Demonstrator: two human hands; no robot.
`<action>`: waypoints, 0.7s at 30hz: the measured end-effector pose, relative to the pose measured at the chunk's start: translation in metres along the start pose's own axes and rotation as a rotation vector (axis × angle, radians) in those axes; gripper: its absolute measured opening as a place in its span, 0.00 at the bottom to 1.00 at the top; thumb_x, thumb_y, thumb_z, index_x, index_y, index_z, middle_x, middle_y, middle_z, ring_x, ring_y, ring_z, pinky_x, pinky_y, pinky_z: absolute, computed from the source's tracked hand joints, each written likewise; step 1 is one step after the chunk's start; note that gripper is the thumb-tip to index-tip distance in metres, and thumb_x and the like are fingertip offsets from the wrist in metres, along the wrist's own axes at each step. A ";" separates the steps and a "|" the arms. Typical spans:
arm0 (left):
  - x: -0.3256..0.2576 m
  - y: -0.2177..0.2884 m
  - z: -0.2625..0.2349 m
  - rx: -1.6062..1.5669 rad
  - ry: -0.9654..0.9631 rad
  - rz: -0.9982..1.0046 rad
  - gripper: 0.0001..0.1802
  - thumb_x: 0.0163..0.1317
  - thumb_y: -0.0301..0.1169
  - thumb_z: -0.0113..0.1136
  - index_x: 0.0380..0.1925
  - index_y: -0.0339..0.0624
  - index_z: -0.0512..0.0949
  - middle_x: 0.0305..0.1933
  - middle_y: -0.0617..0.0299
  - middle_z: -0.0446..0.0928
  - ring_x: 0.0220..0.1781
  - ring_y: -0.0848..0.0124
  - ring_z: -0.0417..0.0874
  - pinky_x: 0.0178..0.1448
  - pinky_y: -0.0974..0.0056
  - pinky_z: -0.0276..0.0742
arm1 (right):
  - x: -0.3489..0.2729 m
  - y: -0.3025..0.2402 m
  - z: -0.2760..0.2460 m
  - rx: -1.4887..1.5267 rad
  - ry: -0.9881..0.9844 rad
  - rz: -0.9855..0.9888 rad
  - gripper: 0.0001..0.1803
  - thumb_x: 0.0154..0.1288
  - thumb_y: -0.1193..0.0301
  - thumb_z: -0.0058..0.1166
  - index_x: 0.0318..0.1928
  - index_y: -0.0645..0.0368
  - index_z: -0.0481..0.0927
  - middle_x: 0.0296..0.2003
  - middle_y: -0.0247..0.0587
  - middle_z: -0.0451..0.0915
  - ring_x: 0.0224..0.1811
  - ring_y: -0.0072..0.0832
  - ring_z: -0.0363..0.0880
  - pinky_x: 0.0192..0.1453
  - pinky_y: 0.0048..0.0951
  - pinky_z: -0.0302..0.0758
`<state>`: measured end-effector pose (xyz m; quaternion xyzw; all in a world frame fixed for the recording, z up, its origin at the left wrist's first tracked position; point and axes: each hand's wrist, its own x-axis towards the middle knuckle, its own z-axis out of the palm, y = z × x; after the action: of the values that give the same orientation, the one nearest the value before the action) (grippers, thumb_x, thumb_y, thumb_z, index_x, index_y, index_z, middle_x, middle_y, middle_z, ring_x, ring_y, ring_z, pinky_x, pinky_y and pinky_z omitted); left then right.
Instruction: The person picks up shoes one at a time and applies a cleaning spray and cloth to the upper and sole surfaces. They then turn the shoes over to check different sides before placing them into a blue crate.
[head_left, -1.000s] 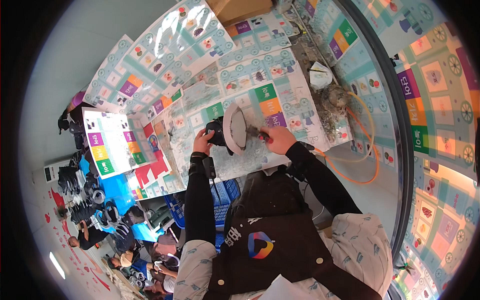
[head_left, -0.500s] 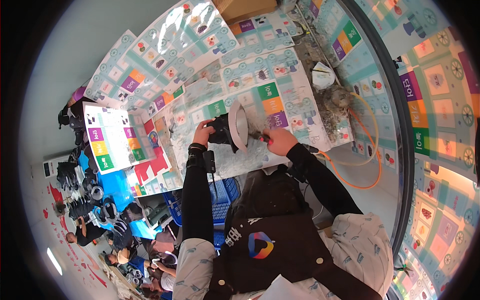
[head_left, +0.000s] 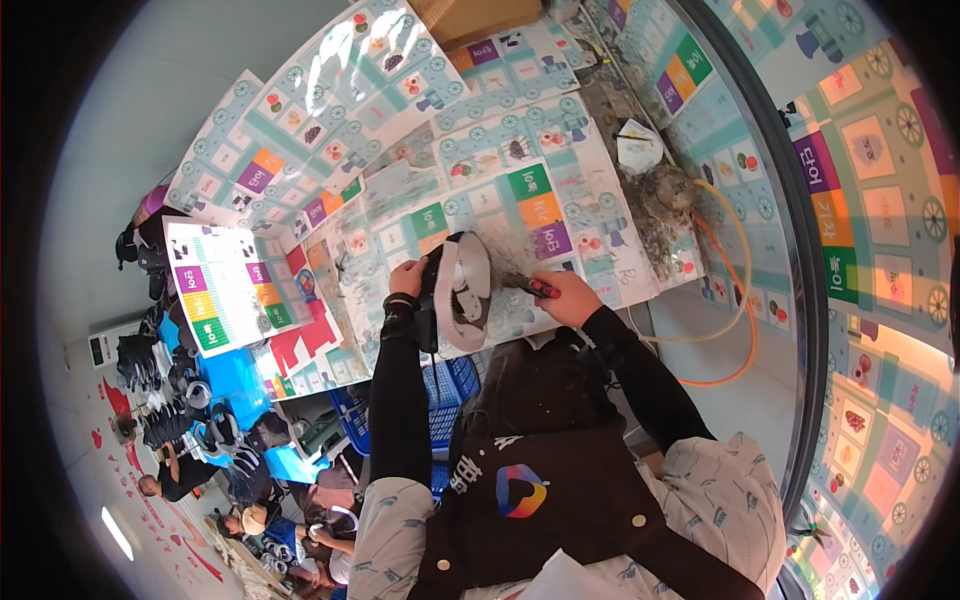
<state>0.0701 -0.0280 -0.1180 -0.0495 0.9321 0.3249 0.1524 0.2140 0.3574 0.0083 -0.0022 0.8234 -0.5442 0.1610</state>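
Note:
My left hand grips a black-and-white shoe by its black side, just above the near part of the worktable. The shoe stands on edge, its broad pale underside turned to the right, with dark patches in its lower half. My right hand is closed round the red-and-black handle of a small brush-like tool. Its dark head points left at the shoe's underside, with a narrow gap between them. The fingertips of my left hand are partly hidden behind the shoe.
Printed sheets with coloured blocks cover the worktable, strewn with grey dust and fluff. A fluff pile lies at the right, by a white crumpled piece and an orange hose. A blue basket sits below; people are far left.
The shoe has come nearer to me and turned, so its underside now shows more. My right hand and the tool have dropped slightly toward me.

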 end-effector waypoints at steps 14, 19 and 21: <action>-0.033 0.020 0.007 -0.089 0.095 -0.083 0.21 0.61 0.51 0.66 0.35 0.42 0.87 0.29 0.53 0.85 0.34 0.60 0.86 0.43 0.58 0.78 | 0.018 0.000 0.028 -0.162 -0.134 -0.091 0.12 0.56 0.71 0.51 0.41 0.58 0.80 0.32 0.60 0.80 0.40 0.60 0.78 0.44 0.57 0.72; -0.038 0.020 0.011 -0.105 0.128 -0.098 0.22 0.61 0.52 0.65 0.35 0.43 0.87 0.30 0.53 0.85 0.34 0.58 0.86 0.43 0.58 0.78 | 0.016 -0.004 0.024 -0.093 0.040 -0.056 0.13 0.55 0.72 0.51 0.42 0.58 0.80 0.33 0.61 0.81 0.39 0.60 0.78 0.44 0.56 0.73; -0.040 0.020 0.010 -0.107 0.128 -0.086 0.22 0.61 0.52 0.65 0.35 0.43 0.86 0.30 0.52 0.85 0.34 0.57 0.86 0.43 0.58 0.78 | 0.017 -0.003 0.021 -0.166 -0.154 -0.032 0.14 0.54 0.73 0.52 0.42 0.60 0.79 0.33 0.59 0.81 0.40 0.59 0.78 0.44 0.52 0.74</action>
<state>0.1062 -0.0065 -0.1009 -0.1179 0.9183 0.3634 0.1035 0.2025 0.3345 -0.0006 -0.0706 0.8506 -0.4749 0.2144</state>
